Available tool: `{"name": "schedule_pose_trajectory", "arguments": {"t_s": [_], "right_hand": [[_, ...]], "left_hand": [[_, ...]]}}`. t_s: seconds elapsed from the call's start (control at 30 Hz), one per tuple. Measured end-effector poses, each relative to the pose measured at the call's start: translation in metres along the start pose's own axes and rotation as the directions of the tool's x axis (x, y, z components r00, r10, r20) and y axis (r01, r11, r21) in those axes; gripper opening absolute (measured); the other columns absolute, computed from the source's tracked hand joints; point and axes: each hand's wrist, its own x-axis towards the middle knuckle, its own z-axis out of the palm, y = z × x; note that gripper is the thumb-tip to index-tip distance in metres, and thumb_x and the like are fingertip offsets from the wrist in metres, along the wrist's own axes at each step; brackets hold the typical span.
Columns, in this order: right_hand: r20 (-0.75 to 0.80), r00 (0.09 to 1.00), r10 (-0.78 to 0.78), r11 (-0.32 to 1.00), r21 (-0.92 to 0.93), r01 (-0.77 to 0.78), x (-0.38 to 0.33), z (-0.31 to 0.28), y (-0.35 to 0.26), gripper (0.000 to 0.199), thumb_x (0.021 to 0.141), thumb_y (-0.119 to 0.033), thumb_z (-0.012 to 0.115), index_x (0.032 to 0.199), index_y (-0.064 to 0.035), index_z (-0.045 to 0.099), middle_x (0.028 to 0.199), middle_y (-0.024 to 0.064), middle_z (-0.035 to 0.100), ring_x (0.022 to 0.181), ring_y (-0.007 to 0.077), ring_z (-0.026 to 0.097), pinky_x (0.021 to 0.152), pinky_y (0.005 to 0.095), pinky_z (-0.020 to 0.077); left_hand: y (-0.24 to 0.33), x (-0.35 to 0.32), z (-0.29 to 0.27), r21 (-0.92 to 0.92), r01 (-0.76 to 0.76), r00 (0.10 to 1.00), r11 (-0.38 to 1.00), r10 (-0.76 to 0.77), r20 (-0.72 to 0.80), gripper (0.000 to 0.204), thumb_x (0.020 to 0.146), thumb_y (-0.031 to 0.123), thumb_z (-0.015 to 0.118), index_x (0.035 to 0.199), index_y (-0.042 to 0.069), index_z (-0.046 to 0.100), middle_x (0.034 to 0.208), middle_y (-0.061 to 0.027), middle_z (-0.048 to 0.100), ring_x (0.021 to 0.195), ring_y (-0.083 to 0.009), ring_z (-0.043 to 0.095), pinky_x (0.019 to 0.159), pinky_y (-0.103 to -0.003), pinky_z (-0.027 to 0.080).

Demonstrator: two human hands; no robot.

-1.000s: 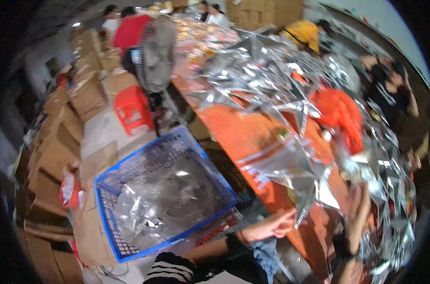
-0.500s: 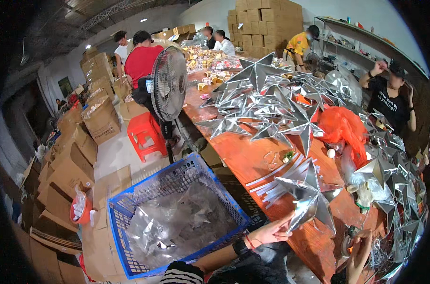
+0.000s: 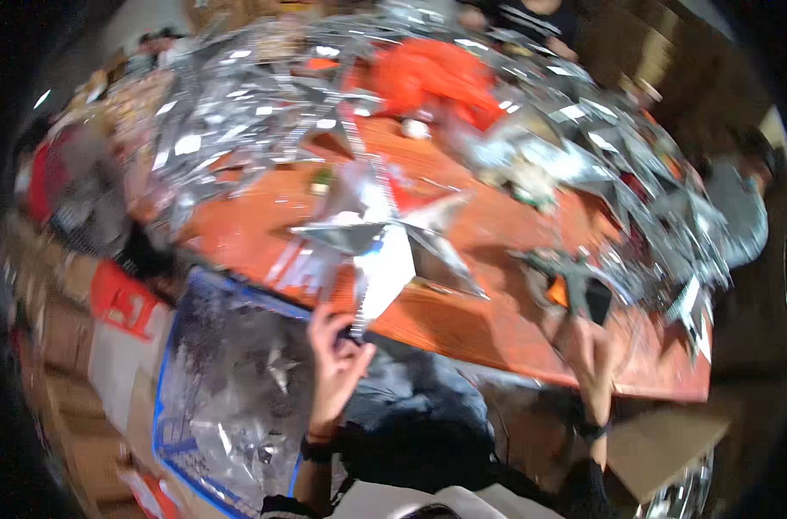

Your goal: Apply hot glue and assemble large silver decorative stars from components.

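At the far left a red stool (image 3: 125,303) stood near the blue basket (image 3: 159,415), which held crumpled clear plastic (image 3: 237,432) beside the near edge of the orange bench (image 3: 224,225). Next came the left hand (image 3: 331,381), its grip pinched around the tip of the lower point of a silver star (image 3: 389,233). The star was over the near part of the bench, with white strips (image 3: 294,268) just beside it; whether its other points touched the wood was unclear. A light pinch along the seam looked best, since hard squeezing would probably have creased the thin, shiny panels, and keeping the star low would likely have steadied it. Behind it lay a red bag (image 3: 432,82). Farther right, the right hand (image 3: 592,359) had its fingers at the near end of a dark tool (image 3: 575,281); blur hid whether that grip had closed on it, so I cannot tell. Seating the tool firmly before any lifting seemed wise, clear of the silver pile (image 3: 653,195) at the right.
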Motion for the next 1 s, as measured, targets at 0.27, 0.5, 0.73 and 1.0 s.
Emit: {"name": "schedule_pose_trajectory", "arguments": {"t_s": [0.27, 0.5, 0.73, 1.0], "right_hand": [[-0.081, 0.943, -0.324, 0.662, -0.731, 0.165, 0.021, -0.047, -0.010, 0.001, 0.082, -0.001, 0.052, 0.081, -0.0009, 0.053, 0.072, 0.0126, 0.053, 0.066, 0.0275, 0.048, 0.061, 0.0334, 0.0397], [-0.145, 0.984, -0.102, 0.724, -0.689, -0.027, 0.024, -0.034, 0.024, 0.024, 0.083, -0.017, 0.059, 0.096, 0.0019, 0.053, 0.089, 0.0183, 0.054, 0.083, 0.0339, 0.054, 0.072, 0.0368, 0.0437], [-0.089, 0.978, -0.188, 0.728, -0.682, 0.078, 0.039, -0.040, 0.040, 0.038, 0.079, -0.021, 0.065, 0.102, 0.0047, 0.048, 0.084, 0.0172, 0.053, 0.077, 0.0258, 0.053, 0.068, 0.0354, 0.0425], [-0.170, 0.985, -0.006, 0.955, -0.295, -0.045, 0.004, -0.036, 0.014, 0.009, 0.085, -0.006, 0.055, 0.086, 0.0003, 0.049, 0.068, 0.0034, 0.053, 0.055, 0.0101, 0.050, 0.052, 0.0254, 0.0420]], "left_hand": [[-0.026, 0.007, 0.037, 0.148, -0.278, 0.953, 0.949, 0.292, -0.081, 0.074, 0.072, -0.009, 0.064, 0.131, 0.005, 0.022, 0.130, -0.0111, 0.035, 0.096, -0.0170, 0.047, 0.080, -0.028, 0.040], [-0.033, 0.012, 0.040, 0.178, -0.326, 0.915, 0.929, 0.357, -0.188, 0.038, 0.087, 0.001, 0.049, 0.122, 0.004, 0.033, 0.109, -0.0103, 0.047, 0.093, -0.0154, 0.048, 0.083, -0.028, 0.040], [-0.026, 0.027, 0.032, 0.054, -0.293, 0.929, 0.955, 0.297, -0.218, 0.029, 0.090, 0.005, 0.047, 0.117, 0.003, 0.037, 0.116, -0.0085, 0.042, 0.089, -0.0153, 0.051, 0.083, -0.028, 0.040], [-0.016, 0.066, 0.006, -0.085, -0.233, 0.959, 0.969, 0.214, -0.186, 0.027, 0.093, 0.012, 0.042, 0.119, 0.006, 0.038, 0.117, -0.0049, 0.041, 0.091, -0.0143, 0.052, 0.083, -0.028, 0.041]]}}
